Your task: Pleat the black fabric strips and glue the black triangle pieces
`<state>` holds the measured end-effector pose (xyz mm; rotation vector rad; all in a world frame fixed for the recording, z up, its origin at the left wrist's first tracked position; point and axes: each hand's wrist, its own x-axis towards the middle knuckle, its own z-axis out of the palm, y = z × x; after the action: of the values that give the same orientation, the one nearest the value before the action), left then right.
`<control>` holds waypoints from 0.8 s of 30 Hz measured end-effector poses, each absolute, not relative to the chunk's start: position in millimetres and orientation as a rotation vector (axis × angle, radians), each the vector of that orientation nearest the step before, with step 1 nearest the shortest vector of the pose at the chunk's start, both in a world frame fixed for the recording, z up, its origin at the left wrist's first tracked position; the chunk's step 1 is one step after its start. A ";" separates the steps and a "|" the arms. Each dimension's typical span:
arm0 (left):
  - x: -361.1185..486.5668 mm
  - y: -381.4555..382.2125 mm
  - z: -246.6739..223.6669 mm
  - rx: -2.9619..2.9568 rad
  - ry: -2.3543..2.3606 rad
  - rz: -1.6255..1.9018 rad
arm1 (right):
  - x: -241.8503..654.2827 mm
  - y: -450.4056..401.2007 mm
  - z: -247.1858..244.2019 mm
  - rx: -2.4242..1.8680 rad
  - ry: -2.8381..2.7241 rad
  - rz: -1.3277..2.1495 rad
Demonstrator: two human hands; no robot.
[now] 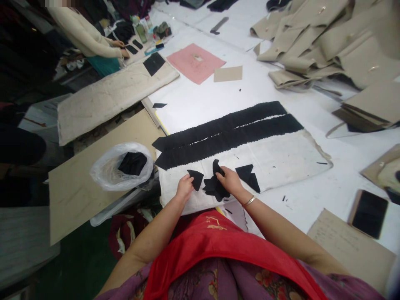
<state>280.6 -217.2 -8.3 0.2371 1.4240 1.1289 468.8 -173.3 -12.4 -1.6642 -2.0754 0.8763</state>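
Between the fingers of my left hand (185,187) is a small pointed black fabric piece (196,180). My right hand (229,180), with a bracelet at the wrist, is closed on black fabric pieces (214,186) from a loose pile on the white padded cloth (275,162). Just right of that hand lie more black cut pieces (249,176). Beyond both hands, two long rows of overlapping black pieces (231,139) stretch across the cloth, their near edges finely stepped.
At my left stands a plastic-lined bin (103,171) with black fabric inside. A phone (368,213) and brown card (350,246) lie on the right. Tan stacked pieces (312,41) fill the back right. A co-worker (84,33) handles black pieces at the far left, past a padded board (115,98).
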 end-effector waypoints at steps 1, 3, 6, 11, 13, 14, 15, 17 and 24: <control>284.2 -216.7 -6.5 0.250 1.418 1.128 | 465.0 -175.9 -7.0 -1.620 -2.089 0.817; 291.2 -215.9 -3.2 0.278 1.398 1.120 | 456.8 -180.7 2.9 -1.549 -2.116 0.761; 298.4 -214.9 0.9 0.329 1.361 1.114 | 447.8 -184.6 10.9 -1.498 -2.091 0.827; 286.5 -211.9 10.2 0.674 1.464 1.169 | 452.1 -181.2 9.6 -1.444 -1.720 1.326; 274.2 -211.0 12.7 0.931 1.505 1.154 | 457.7 -179.0 9.0 -1.421 -1.555 1.508; 267.9 -211.1 12.4 1.058 1.504 1.118 | 460.4 -178.1 8.8 -1.415 -1.509 1.545; 261.9 -211.8 10.7 1.175 1.493 1.063 | 462.6 -177.5 8.3 -1.413 -1.496 1.548; 252.0 -215.3 3.7 1.347 1.481 0.931 | 465.2 -177.3 6.4 -1.424 -1.563 1.471; 241.4 -238.7 -19.6 1.325 1.637 0.937 | 454.5 -181.4 -0.3 -1.548 -2.150 0.839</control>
<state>241.4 -238.7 -19.6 1.3252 1.6374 0.9374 454.5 -181.4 -0.3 -1.5477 -2.1502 0.8394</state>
